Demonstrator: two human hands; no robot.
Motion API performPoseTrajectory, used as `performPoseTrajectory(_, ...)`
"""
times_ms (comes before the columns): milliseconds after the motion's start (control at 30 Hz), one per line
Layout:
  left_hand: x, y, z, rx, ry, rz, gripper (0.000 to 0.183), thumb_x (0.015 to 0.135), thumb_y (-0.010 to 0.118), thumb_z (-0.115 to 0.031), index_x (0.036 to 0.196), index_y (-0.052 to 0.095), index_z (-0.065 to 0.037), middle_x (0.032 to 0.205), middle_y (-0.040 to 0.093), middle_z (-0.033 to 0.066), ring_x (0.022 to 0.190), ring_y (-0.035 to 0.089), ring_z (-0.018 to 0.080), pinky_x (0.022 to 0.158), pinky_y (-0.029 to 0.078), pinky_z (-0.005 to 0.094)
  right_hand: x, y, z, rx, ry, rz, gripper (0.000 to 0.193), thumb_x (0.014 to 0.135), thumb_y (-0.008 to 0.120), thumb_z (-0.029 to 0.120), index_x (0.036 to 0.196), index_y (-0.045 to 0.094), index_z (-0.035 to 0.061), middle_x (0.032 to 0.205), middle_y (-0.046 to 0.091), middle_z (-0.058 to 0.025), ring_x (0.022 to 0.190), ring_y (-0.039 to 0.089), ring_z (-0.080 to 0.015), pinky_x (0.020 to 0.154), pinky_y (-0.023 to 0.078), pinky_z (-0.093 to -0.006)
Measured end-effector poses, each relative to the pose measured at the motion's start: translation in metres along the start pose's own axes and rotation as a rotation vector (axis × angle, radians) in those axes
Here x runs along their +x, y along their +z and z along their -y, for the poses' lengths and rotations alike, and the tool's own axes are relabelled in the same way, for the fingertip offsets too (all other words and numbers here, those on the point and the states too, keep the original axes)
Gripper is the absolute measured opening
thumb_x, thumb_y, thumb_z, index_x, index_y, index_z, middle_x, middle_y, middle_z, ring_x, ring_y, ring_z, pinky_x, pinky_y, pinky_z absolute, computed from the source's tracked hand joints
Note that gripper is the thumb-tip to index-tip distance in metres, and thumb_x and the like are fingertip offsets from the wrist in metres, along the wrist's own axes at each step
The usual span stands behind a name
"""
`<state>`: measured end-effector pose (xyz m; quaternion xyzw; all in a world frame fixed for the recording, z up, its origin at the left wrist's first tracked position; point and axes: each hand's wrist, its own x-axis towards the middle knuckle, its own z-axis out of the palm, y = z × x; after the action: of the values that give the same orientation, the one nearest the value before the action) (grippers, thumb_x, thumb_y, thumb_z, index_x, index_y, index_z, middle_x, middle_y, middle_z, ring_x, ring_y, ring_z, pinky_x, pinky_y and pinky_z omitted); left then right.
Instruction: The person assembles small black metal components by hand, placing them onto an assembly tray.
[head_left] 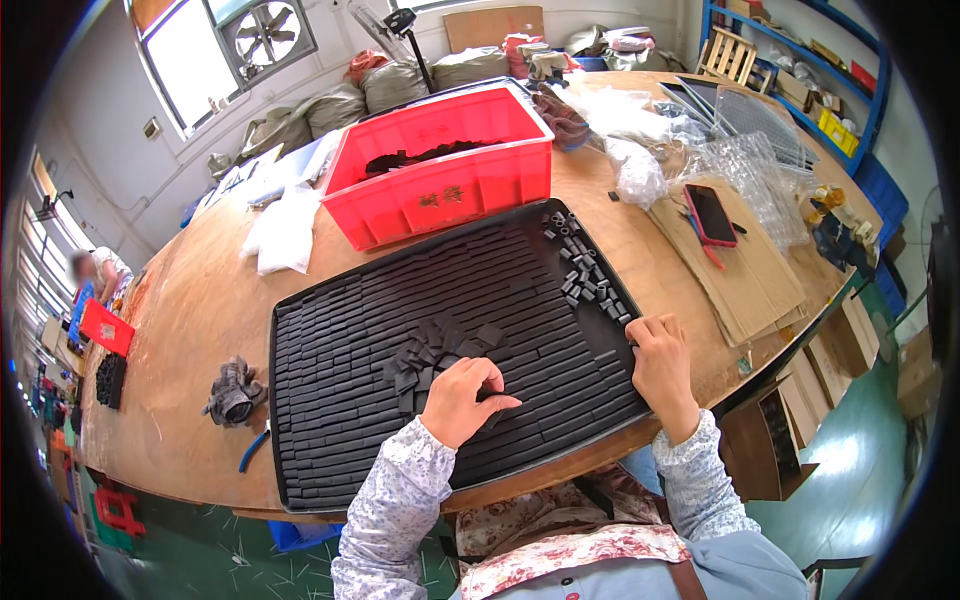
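Observation:
A large black tray (276, 400) lies before me, lined with rows of flat black rectangular pieces (350, 330). A loose heap of similar black pieces (430, 348) rests on the rows near the middle. Just in front of that heap is my left hand (462, 402), fingers curled toward the thumb; whatever they may hold is hidden. My right hand (662, 365) is closed at the tray's right edge, its fingertips beside the small short black tubes (590, 280) grouped along that side. I cannot make out what is between its fingers.
Behind the tray stands a red crate (450, 200) with black pieces inside. To the right, a phone (710, 213) lies on cardboard (745, 290), near clear plastic bags (750, 175). At left are a dark crumpled cloth (235, 392) and a blue-handled tool (253, 450).

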<state>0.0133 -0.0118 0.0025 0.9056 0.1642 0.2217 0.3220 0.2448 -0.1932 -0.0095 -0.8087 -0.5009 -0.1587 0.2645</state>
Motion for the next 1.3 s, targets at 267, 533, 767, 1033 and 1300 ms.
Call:
performPoseTrajectory(267,-0.003,0.0,-0.014,-0.657,-0.22,0.129,0.018,0.084,0.071,0.0,0.082,0.053,0.0,0.09,0.066,0.0055,0.082,0.065,0.008,0.07,0.057,0.0227,-0.001,-0.016,0.026,0.315,0.064,-0.152,0.024,0.07,0.063,-0.009,0.09,0.061,0.0048,0.089,0.062,-0.0088,0.091,0.056,-0.0309,0.081,0.044,-0.0387)
performPoseTrajectory(533,-0.004,0.014,-0.014,-0.686,-0.132,0.29,0.014,0.088,0.067,-0.001,0.089,0.053,-0.001,0.096,0.067,0.0108,0.096,0.067,0.017,0.08,0.058,0.0291,-0.017,-0.002,0.056,0.628,-0.013,0.082,0.019,0.07,0.069,-0.005,0.085,0.062,0.0046,0.083,0.062,-0.0097,0.082,0.059,-0.031,0.071,0.048,-0.0374)
performPoseTrajectory(767,-0.007,0.015,-0.012,-0.778,-0.28,0.329,0.019,0.081,0.076,-0.005,0.094,0.065,0.004,0.086,0.067,0.0065,0.08,0.066,0.0107,0.074,0.056,0.0241,-0.02,-0.002,0.074,1.385,0.282,0.304,0.013,0.084,0.07,-0.001,0.093,0.06,0.0001,0.098,0.066,-0.007,0.087,0.06,-0.0092,0.078,0.05,-0.0235)
performPoseTrajectory(1033,-0.004,0.016,-0.022,-0.906,-0.259,0.232,0.021,0.082,0.076,-0.007,0.095,0.065,0.004,0.081,0.067,0.004,0.077,0.065,0.0088,0.072,0.054,0.0234,-0.013,-0.01,0.074,1.381,0.244,0.374,0.012,0.085,0.066,-0.002,0.097,0.063,0.0001,0.095,0.064,-0.0052,0.086,0.059,-0.0107,0.077,0.049,-0.0251)
performPoseTrajectory(1300,-0.006,0.009,-0.011,-0.831,-0.349,0.395,0.027,0.082,0.077,-0.009,0.102,0.064,0.003,0.092,0.067,0.0056,0.079,0.063,0.0074,0.074,0.054,0.0226,-0.015,-0.011,0.078,0.982,-0.136,0.33,0.024,0.082,0.065,-0.005,0.104,0.067,0.0035,0.091,0.064,-0.0065,0.082,0.061,-0.0174,0.072,0.049,-0.0287)
